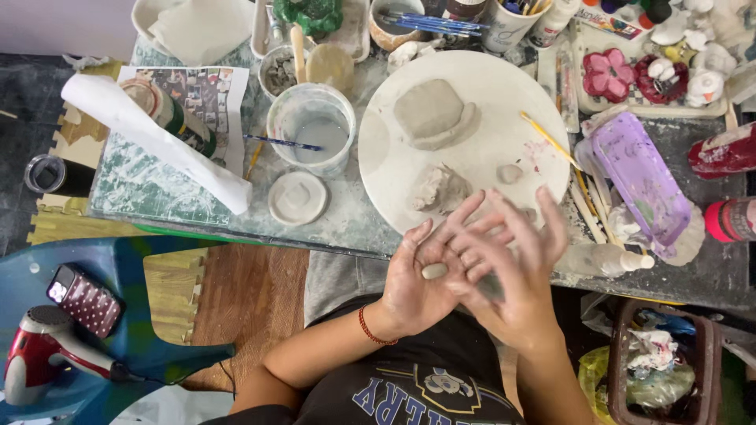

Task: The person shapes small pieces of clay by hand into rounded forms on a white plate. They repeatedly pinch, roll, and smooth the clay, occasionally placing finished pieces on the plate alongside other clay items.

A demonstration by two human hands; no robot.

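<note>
A: What's in the hands rn?

B: Small clay bit (434, 271), lying on the left hand (416, 285) at the base of its fingers. That palm faces up, fingers loosely spread, not closed on it. Right hand (510, 271) sits over and across it, fingers (543, 224) fanned out flat and blurred. No grip by either hand; the bit just lies between the two palms.

A: So which step?

B: Looks like rolling the bit between the palms, shaping a small piece. Judging by the blur, mid-roll.

A: What's nearby?

B: Just beyond the fingertips, a round white board (504, 149) on the surface (346, 224). On it: a torn clay lump (438, 189) closest to the fingers, a tiny ball (509, 173) just past the right fingers, and a bigger shaped block (435, 114) farther off. Left of the left fingers, a water cup (312, 126) w/ a small lid (297, 197) beside it. Right of the right fingers, a purple tray (638, 177) and a squeeze bottle (606, 259).

A: Next move needs what?

B: I'd say light, even pressure, palms kept flat so the bit stays round and doesn't slip off toward the lap. If it goes onto the board, there's a bare spot by the tiny ball. Can't tell how wet the clay is.
</note>
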